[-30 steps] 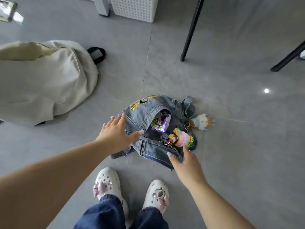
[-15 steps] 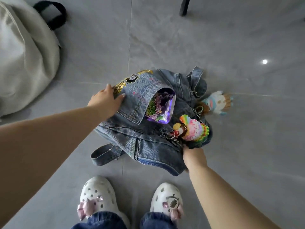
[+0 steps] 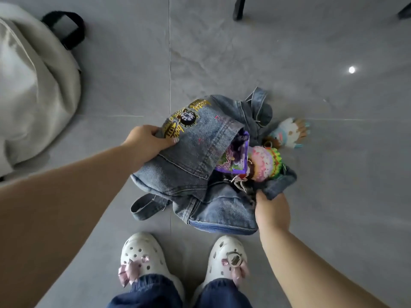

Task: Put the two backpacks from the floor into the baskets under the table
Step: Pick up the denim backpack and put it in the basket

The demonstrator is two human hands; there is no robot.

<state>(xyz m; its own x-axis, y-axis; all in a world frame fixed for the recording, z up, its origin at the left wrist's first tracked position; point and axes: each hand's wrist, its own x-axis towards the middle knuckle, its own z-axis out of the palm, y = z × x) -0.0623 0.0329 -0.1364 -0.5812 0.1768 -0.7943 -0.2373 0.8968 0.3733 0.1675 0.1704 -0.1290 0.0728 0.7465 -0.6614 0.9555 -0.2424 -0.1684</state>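
Note:
A small blue denim backpack (image 3: 200, 165) with embroidered patches, a purple pouch and plush charms rests on the grey floor just ahead of my feet. My left hand (image 3: 148, 142) grips its left upper edge, thumb on top of the flap. My right hand (image 3: 270, 211) clutches the fabric at its right lower side. A larger beige backpack (image 3: 33, 90) with a black handle loop lies on the floor at the far left, untouched. No basket is in view.
A black table leg (image 3: 239, 7) stands at the top centre, another dark leg at the top right corner. A plush charm (image 3: 289, 132) trails on the floor right of the denim bag. My white clogs (image 3: 142, 256) are just below the bag.
Both hands went from hovering over the denim backpack to gripping its two sides. The bag's right side has bunched up, and the view has dropped closer to the floor.

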